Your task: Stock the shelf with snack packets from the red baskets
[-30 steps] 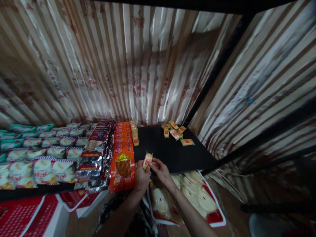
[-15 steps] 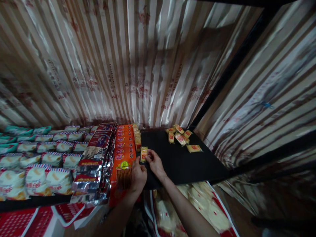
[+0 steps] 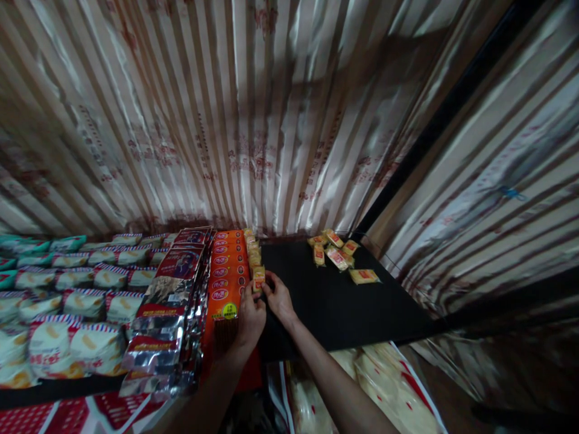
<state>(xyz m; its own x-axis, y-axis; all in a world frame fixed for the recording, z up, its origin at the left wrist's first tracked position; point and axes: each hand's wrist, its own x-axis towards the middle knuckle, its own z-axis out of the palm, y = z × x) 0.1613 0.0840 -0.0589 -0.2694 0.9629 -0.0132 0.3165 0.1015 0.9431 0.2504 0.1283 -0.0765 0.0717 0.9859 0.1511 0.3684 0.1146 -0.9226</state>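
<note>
Between the fingertips of both hands is a small yellow wrapped snack pack [image 3: 258, 278] with a red label, at the near end of a row of similar packs [image 3: 252, 246]. My left hand [image 3: 251, 313] pinches its lower left side, above the orange snack packets [image 3: 227, 265]. From the right, my right hand [image 3: 277, 295] closes thumb and finger on the pack's edge. Farther right on the black shelf board [image 3: 312, 307] lies a loose heap of the same yellow packs [image 3: 337, 258], with a single pack [image 3: 364, 276] apart from it.
Silver and dark red packets [image 3: 165, 301] overlap left of the orange ones. Rows of white bread bags [image 3: 94, 346] fill the far left. Below the board sits a crate of bagged pale food [image 3: 384, 386]. A striped curtain [image 3: 271, 120] hangs behind, beside a dark post [image 3: 407, 150].
Both hands have moved the pack slightly left and away from me, up against the end of the row. The view has shifted a little.
</note>
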